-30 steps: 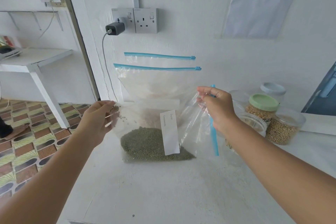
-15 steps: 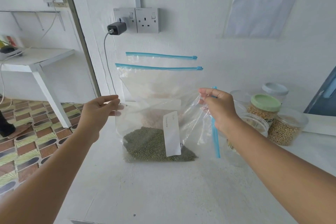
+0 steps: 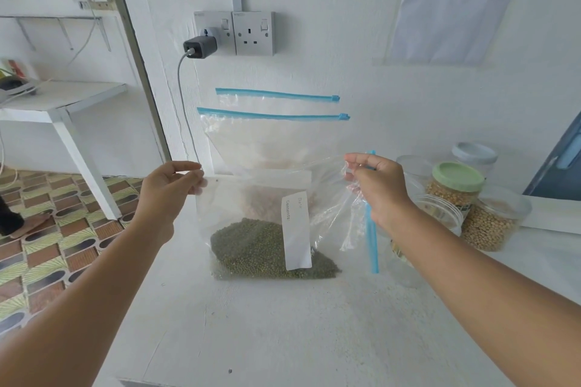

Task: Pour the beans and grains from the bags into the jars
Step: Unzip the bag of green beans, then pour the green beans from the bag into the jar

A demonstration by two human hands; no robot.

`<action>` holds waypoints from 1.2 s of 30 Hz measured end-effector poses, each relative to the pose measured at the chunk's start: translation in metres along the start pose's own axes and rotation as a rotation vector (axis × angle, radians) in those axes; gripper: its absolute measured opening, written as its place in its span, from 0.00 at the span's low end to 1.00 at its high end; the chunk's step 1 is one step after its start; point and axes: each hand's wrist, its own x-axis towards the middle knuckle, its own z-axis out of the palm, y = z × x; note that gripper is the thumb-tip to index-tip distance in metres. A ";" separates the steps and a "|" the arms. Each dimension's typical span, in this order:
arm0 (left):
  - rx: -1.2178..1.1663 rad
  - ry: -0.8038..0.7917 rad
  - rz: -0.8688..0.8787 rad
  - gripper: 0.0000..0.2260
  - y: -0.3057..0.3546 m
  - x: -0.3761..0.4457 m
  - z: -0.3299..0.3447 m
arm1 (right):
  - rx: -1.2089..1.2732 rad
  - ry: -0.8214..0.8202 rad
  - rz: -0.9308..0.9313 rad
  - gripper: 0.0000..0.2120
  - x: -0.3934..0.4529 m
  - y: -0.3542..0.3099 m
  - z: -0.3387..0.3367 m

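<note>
A clear zip bag of green beans (image 3: 270, 248) stands on the white counter (image 3: 267, 333), turned sideways so its blue zip strip hangs down at the right. My left hand (image 3: 169, 185) pinches the bag's upper left corner. My right hand (image 3: 375, 185) pinches the upper right corner by the zip strip. Two more zip bags (image 3: 270, 141) lean on the wall behind; the front one holds pale grains. At the right stand a clear open jar (image 3: 440, 217), a green-lidded jar of kernels (image 3: 456, 185), and a low jar of soybeans (image 3: 493, 223).
A white-lidded jar (image 3: 474, 155) and another clear jar stand at the back right. Wall sockets with a plugged charger (image 3: 201, 47) and its cable hang above the bags. The counter's left edge drops to a tiled floor, where a white table (image 3: 59, 104) stands.
The left hand closed on the bag's upper left corner, and both hands lifted the top edge slightly, pulling it taut. The beans have settled toward the bag's bottom.
</note>
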 end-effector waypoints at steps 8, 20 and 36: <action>-0.011 -0.066 -0.051 0.07 0.001 -0.001 0.001 | -0.008 0.004 -0.005 0.18 0.000 0.000 0.001; -0.199 -0.200 -0.170 0.19 -0.001 0.004 -0.010 | -0.017 0.020 -0.002 0.17 0.001 0.003 0.000; -0.112 -0.138 -0.065 0.20 0.004 -0.003 -0.006 | -0.010 0.020 -0.005 0.17 0.001 0.002 0.002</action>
